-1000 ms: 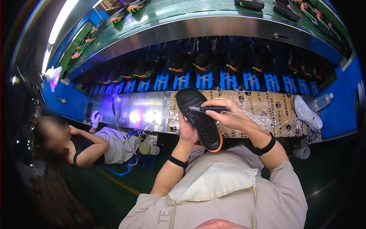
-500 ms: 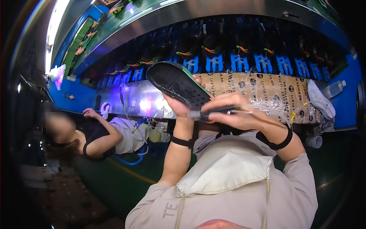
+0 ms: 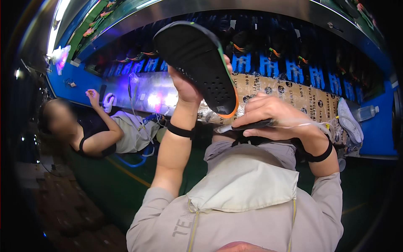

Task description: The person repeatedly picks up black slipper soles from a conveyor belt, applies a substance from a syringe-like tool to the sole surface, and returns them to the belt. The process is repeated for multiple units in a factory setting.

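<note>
A black shoe sole (image 3: pixel 197 63) with a green and orange rim is raised over the bench, its broad end up and away from me. Small holes dot its narrower, orange-edged end. My left hand (image 3: pixel 184 86) is closed around it from beneath, with fingertips showing past its right edge. In my right hand (image 3: pixel 273 111) a black-handled brush (image 3: pixel 256 125) is gripped; its pale tip points left, just below the sole's orange end and apart from it. A thin clear tube (image 3: pixel 300 122) runs from the brush's rear along the right wrist.
Brown printed cardboard (image 3: pixel 289 94) covers the bench ahead. Blue racks (image 3: pixel 268 67) with dark shoe parts stand behind it. At the right are a white cloth item (image 3: pixel 350 122) and a clear bottle (image 3: pixel 367 112). Another person (image 3: pixel 96 126) sits at the left.
My left hand has lifted the sole up and turned it more upright. The brush in my right hand was by the sole's lower end and is now slightly lower, apart from it.
</note>
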`<state>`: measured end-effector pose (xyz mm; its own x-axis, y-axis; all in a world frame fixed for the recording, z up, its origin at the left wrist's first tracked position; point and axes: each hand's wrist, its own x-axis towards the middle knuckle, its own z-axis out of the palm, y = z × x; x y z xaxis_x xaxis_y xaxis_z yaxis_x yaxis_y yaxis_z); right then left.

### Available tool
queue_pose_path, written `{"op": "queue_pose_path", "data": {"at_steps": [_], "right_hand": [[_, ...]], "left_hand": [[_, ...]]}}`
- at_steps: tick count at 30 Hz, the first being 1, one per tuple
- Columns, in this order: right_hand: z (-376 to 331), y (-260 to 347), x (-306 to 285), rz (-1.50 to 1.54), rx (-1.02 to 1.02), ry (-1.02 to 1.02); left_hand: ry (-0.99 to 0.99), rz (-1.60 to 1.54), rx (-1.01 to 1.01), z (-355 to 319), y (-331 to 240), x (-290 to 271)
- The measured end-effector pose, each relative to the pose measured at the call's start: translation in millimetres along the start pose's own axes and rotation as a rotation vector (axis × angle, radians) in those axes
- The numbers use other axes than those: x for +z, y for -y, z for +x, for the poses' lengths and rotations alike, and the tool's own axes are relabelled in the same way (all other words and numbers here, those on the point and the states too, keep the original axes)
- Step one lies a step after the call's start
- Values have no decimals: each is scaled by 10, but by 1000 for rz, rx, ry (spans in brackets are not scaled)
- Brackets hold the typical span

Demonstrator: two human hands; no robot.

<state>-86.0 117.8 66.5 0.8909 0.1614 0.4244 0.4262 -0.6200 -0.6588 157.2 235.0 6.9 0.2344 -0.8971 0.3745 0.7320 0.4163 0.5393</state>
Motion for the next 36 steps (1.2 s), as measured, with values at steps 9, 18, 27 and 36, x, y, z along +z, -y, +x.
{"op": "queue_pose_path", "data": {"at_steps": [9,18,27,36], "right_hand": [[105,-10,-91,-16,60,48],[192,-25,-128,-175,27,97],[155,55,-147,-191,71,129],[-375,-423,114,294,548,-586]], "left_hand": [[-41,480,-203,392,-114,259],[-66,1112,-577,685,-100,583],[-262,1084,-564,612,-100,226],[-200,-105,-120,-844,-197,-876]]}}
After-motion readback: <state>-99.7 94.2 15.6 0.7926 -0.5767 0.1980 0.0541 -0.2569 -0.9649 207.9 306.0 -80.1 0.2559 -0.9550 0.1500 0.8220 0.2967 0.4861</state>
